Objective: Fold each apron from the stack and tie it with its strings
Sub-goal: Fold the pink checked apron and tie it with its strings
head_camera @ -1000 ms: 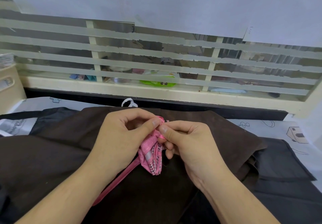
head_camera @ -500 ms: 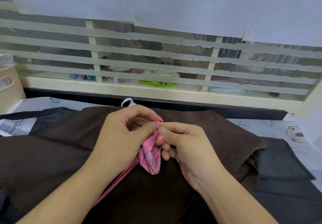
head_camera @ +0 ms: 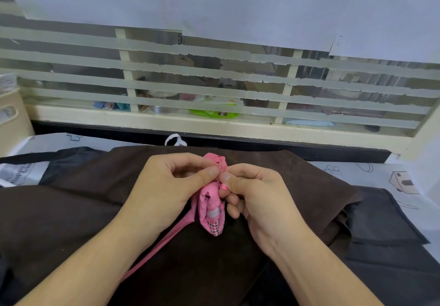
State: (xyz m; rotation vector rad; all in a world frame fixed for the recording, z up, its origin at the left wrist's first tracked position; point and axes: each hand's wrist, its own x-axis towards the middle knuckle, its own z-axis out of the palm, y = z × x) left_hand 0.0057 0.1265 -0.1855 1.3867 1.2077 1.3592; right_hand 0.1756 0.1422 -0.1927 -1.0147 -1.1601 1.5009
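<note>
A small pink checked apron point(head_camera: 210, 207), folded into a tight bundle, hangs between my hands above a stack of dark brown aprons point(head_camera: 83, 210). My left hand point(head_camera: 166, 186) pinches the top of the bundle with thumb and fingers. My right hand point(head_camera: 257, 196) pinches a pink string wound round the bundle at its upper right. A loop of pink string point(head_camera: 215, 159) sticks up above my fingers. One long pink string point(head_camera: 162, 243) trails down to the lower left over the brown fabric.
Black aprons point(head_camera: 390, 222) lie under the brown stack at the right and far left. A patterned white table cover point(head_camera: 357, 170) shows at the back. A white loop point(head_camera: 175, 139) lies at the table's far edge, below a striped window. A cream bin point(head_camera: 12, 120) stands left.
My hands have drawn closer together on the bundle. A pink string loop now stands up above my fingertips, and the bundle looks tighter.
</note>
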